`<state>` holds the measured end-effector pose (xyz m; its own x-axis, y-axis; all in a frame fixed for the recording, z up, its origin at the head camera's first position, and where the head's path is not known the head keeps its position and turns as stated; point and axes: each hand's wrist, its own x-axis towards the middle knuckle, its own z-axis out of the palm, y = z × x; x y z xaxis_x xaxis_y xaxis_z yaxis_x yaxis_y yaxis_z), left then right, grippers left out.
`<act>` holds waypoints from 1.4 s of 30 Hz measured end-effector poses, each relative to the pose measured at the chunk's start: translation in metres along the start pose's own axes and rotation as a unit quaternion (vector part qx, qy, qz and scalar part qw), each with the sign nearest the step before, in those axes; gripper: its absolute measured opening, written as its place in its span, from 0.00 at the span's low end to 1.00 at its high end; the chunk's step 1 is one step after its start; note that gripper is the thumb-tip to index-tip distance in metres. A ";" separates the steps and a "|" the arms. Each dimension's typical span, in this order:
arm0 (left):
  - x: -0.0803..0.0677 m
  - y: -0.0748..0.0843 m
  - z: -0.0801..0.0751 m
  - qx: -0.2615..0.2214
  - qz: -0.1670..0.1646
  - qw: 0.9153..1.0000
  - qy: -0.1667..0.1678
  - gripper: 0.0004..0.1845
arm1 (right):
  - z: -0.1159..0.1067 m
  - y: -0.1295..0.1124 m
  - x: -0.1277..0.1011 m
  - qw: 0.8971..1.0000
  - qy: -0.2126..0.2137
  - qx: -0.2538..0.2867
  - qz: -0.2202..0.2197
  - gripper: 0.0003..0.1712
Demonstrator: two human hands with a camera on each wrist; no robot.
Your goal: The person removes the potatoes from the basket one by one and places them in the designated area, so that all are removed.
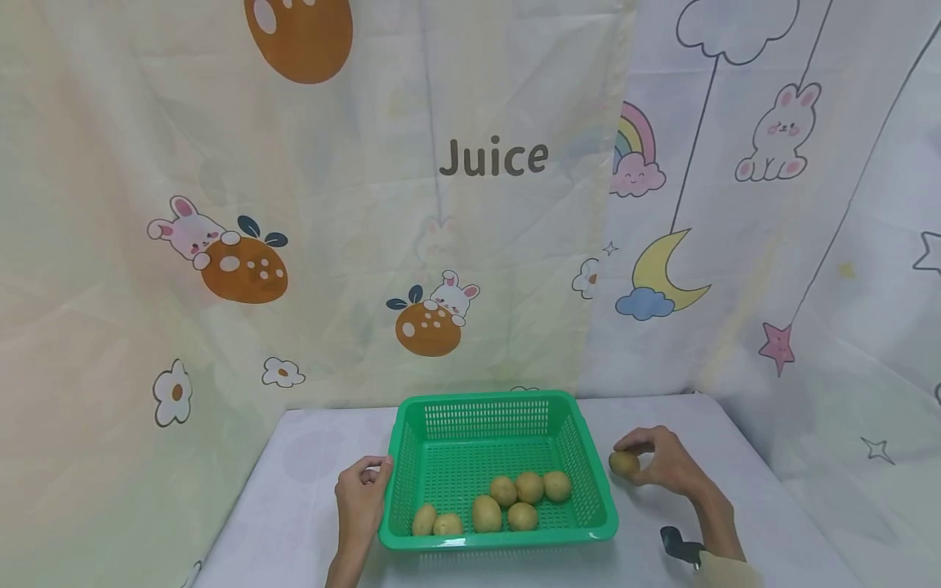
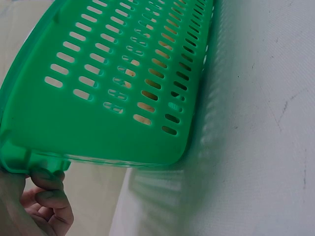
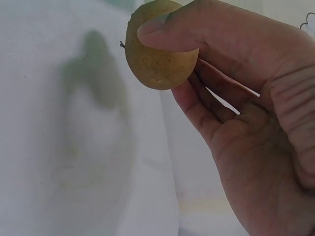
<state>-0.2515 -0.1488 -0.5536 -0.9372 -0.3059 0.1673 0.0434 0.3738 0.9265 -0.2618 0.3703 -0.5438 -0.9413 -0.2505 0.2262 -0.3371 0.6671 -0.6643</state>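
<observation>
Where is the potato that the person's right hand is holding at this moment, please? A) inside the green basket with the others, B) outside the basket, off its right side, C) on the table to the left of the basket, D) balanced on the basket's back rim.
B: the right hand pinches one potato just off the right wall of the green basket, while seven others lie inside.

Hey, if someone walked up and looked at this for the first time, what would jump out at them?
The bright green basket in the middle of the white table, with seven yellowish-brown potatoes lying near its front edge. Next, the right hand pinching one more potato just right of the basket, while the left hand holds the basket's left rim. Behind hangs a cartoon curtain printed "Juice".
</observation>
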 end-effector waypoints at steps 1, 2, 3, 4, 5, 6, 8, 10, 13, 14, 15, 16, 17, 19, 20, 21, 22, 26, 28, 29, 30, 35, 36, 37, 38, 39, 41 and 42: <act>0.000 0.000 0.000 0.000 -0.001 1.000 0.000 0.15 | 0.000 0.000 0.000 1.000 0.002 -0.001 0.002 0.27; 0.000 0.000 0.000 0.002 0.000 1.000 -0.001 0.15 | 0.000 0.000 0.000 1.000 0.004 -0.004 0.005 0.28; 0.000 0.000 0.000 0.003 -0.001 1.000 -0.001 0.14 | 0.000 0.000 0.001 1.000 0.007 -0.007 0.008 0.28; 0.001 0.000 -0.001 0.004 0.000 1.000 -0.002 0.14 | 0.001 0.000 0.001 1.000 0.008 -0.009 0.012 0.28; 0.001 0.000 -0.001 0.005 0.000 1.000 -0.002 0.14 | 0.001 0.001 0.001 1.000 0.010 -0.012 0.016 0.28; 0.001 0.000 -0.001 0.006 0.000 1.000 -0.001 0.14 | 0.001 0.001 0.002 1.000 0.011 -0.012 0.020 0.28; 0.001 0.001 -0.001 0.008 0.001 1.000 -0.001 0.14 | 0.002 0.002 0.002 1.000 0.009 -0.013 0.026 0.28; 0.001 0.001 -0.001 0.008 0.000 1.000 -0.001 0.14 | 0.003 0.003 0.001 0.999 0.007 -0.013 0.031 0.28; 0.001 0.001 -0.001 0.008 -0.003 1.000 -0.002 0.15 | 0.005 0.004 0.000 0.999 0.005 -0.014 0.036 0.28; 0.001 0.001 -0.001 0.007 -0.004 1.000 -0.002 0.15 | 0.006 0.004 0.000 0.999 0.005 -0.014 0.038 0.28; 0.001 0.001 -0.001 0.007 -0.004 1.000 -0.002 0.15 | 0.006 0.004 0.000 0.999 0.004 -0.014 0.040 0.28; 0.000 0.001 -0.001 0.007 -0.004 1.000 -0.003 0.15 | 0.007 0.004 0.000 0.999 0.004 -0.015 0.041 0.28; 0.000 0.001 -0.001 0.006 -0.004 1.000 -0.002 0.15 | 0.007 0.004 0.000 0.999 0.003 -0.014 0.043 0.28; 0.000 0.001 -0.001 0.006 -0.004 1.000 -0.002 0.15 | 0.008 0.003 0.000 0.999 0.001 -0.012 0.048 0.28; 0.000 0.001 -0.001 0.007 -0.005 1.000 -0.002 0.15 | 0.008 0.003 0.001 0.999 -0.001 -0.011 0.050 0.29; 0.000 0.001 -0.001 0.007 -0.005 1.000 -0.003 0.15 | 0.008 0.002 0.001 0.999 -0.002 -0.009 0.052 0.29; 0.000 0.001 -0.001 0.008 -0.006 1.000 -0.003 0.15 | 0.008 0.002 0.001 0.999 -0.004 -0.008 0.054 0.29; 0.000 0.001 -0.001 0.008 -0.008 1.000 -0.003 0.15 | 0.010 0.003 0.003 0.998 -0.010 -0.003 0.060 0.30; 0.000 0.001 -0.001 0.007 -0.009 1.000 -0.003 0.15 | 0.011 0.005 0.003 0.998 -0.012 0.000 0.067 0.30; 0.000 0.001 -0.001 0.007 -0.009 1.000 -0.002 0.15 | 0.011 0.005 0.003 0.997 -0.014 0.002 0.070 0.30; 0.000 0.001 -0.001 0.007 -0.010 1.000 -0.002 0.15 | 0.012 0.006 0.004 0.997 -0.014 0.003 0.074 0.30; 0.000 0.000 0.000 0.008 -0.010 1.000 -0.003 0.15 | 0.014 0.009 0.004 0.996 -0.016 0.005 0.085 0.30; 0.000 0.000 0.000 0.008 -0.011 1.000 -0.003 0.15 | 0.015 0.009 0.005 0.996 -0.017 0.005 0.085 0.30; 0.001 0.000 0.000 0.008 -0.011 1.000 -0.003 0.15 | 0.015 0.009 0.005 0.996 -0.018 0.005 0.085 0.30; 0.001 0.000 0.000 0.007 -0.011 1.000 -0.003 0.15 | 0.015 0.009 0.005 0.996 -0.018 0.003 0.087 0.30; 0.001 0.000 0.000 0.007 -0.010 1.000 -0.003 0.15 | 0.016 0.009 0.006 0.996 -0.019 0.003 0.087 0.31; 0.001 -0.001 0.000 0.007 -0.009 1.000 -0.003 0.15 | 0.016 0.009 0.006 0.996 -0.023 0.004 0.086 0.30; 0.001 -0.001 0.000 0.007 -0.008 1.000 -0.003 0.15 | 0.016 0.009 0.006 0.996 -0.023 0.006 0.086 0.30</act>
<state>-0.2526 -0.1499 -0.5544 -0.9398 -0.3067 0.1505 0.0234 0.3816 0.9240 -0.2701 0.3635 -0.5594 -0.9832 -0.1661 0.0753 -0.1708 0.6942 -0.6992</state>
